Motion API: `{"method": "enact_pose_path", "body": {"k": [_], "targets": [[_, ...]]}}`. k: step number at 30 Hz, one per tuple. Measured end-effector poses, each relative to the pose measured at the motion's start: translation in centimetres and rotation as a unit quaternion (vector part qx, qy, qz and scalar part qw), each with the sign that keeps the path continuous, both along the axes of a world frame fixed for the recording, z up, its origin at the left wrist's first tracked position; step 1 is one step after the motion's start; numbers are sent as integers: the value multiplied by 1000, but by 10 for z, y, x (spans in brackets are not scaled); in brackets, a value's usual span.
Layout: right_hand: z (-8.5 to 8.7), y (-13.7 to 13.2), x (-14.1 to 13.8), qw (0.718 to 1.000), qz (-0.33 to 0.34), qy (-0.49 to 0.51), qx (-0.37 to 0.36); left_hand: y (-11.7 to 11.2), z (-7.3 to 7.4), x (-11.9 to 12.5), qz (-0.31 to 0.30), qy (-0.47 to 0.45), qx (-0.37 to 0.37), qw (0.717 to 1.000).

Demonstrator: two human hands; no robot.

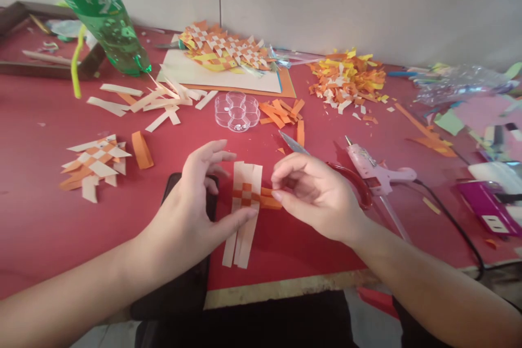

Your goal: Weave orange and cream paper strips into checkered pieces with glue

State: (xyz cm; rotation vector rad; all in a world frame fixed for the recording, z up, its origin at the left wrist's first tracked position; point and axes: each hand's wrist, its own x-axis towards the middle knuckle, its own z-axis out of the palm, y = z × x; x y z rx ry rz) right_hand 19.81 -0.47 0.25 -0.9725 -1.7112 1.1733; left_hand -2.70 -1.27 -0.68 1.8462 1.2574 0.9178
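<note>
A small woven piece of cream and orange paper strips (246, 196) lies on the red table between my hands. Its cream strips run toward the table's front edge, and its orange strips (267, 199) stick out to the right. My left hand (204, 190) is open around the left side, fingers spread, with the thumb tip over the cream strips. At the right, my right hand (314, 190) has its fingers curled and thumb and forefinger closed at the ends of the orange strips. Under my left wrist lies a black phone (196, 277), partly covered.
Scissors (354, 179) and a pink glue gun (371, 166) lie right of my right hand. Behind are a clear compartment dish (237, 111), orange strips (281, 112), cream strips (163, 99) and a green bottle (110, 27). Another woven piece (98, 157) lies left.
</note>
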Motion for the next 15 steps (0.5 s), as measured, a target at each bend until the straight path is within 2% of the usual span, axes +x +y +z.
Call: {"method": "enact_pose_path", "body": {"k": [2, 6, 11, 13, 15], "targets": [[1, 0, -1, 999, -5, 46, 14, 1, 2, 1, 11, -19, -17, 1000], [1, 1, -1, 996, -10, 71, 45, 5, 15, 2, -16, -85, -133, 987], [-1, -1, -1, 998, -16, 25, 51, 4, 22, 5, -30, -176, -142, 974], [1, -1, 1, 990, -35, -3, 135, 3, 20, 5, -51, -209, -125, 969], [6, -1, 6, 960, -56, -55, 268, 3, 18, 3, -70, -240, -116, 961]]}}
